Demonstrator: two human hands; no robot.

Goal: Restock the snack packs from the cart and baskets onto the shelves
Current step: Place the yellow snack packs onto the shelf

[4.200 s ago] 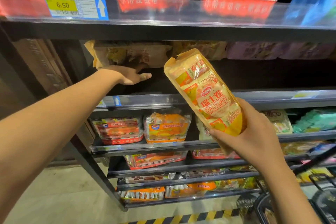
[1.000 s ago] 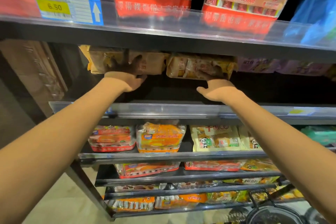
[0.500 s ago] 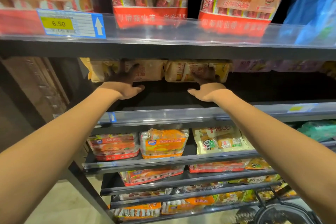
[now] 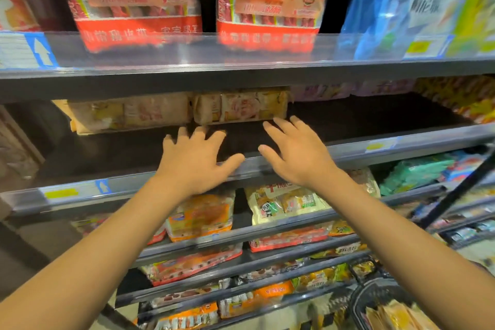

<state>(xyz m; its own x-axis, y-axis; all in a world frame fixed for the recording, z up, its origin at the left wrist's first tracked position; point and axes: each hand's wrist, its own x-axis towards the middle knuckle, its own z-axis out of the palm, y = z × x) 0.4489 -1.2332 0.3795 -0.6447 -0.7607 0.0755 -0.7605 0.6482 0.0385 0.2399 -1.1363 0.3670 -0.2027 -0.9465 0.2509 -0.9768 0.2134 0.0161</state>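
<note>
Nearest, a basket [image 4: 396,311] of snack packs sits low and right of the dark shelf [image 4: 267,166]. Over that shelf's front edge the left hand [image 4: 195,161] and right hand [image 4: 294,153] hover with fingers spread, holding nothing. Behind them, at the shelf's back, two yellow packs [image 4: 241,108] lie side by side.

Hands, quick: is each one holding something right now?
Left hand: open, fingers spread, holding nothing.
Right hand: open, fingers spread, holding nothing.
</note>
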